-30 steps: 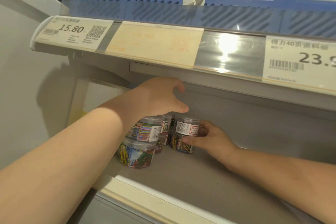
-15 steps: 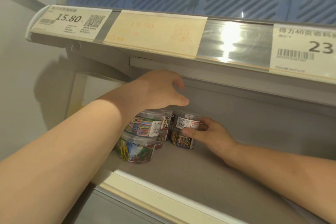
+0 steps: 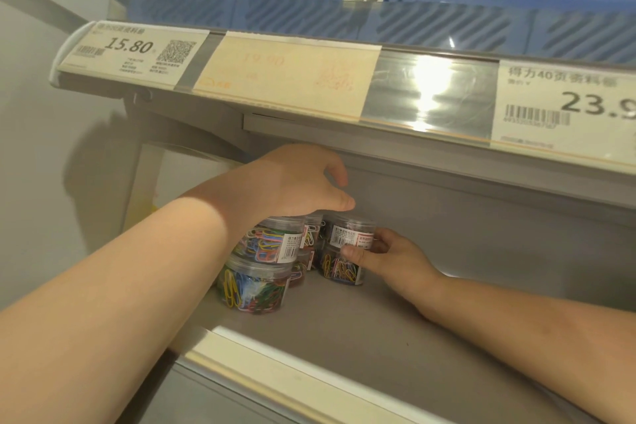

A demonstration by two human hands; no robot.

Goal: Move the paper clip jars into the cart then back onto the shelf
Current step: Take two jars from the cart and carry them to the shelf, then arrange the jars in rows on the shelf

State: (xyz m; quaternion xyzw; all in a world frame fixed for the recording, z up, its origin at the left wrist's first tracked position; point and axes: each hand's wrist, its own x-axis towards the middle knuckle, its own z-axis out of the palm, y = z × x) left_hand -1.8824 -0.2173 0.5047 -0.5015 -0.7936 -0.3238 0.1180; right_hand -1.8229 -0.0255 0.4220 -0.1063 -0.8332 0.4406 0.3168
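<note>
right hand (image 3: pixel 389 256) pinches the upper right jar (image 3: pixel 349 232) between thumb and fingers (image 3: pixel 380 238). left hand (image 3: pixel 299 182) hovers loosely curved over the stacks, holding nothing. clear paper clip jars (image 3: pixel 254 289) of coloured clips stand stacked in twos on the grey shelf (image 3: pixel 361 337).
</note>
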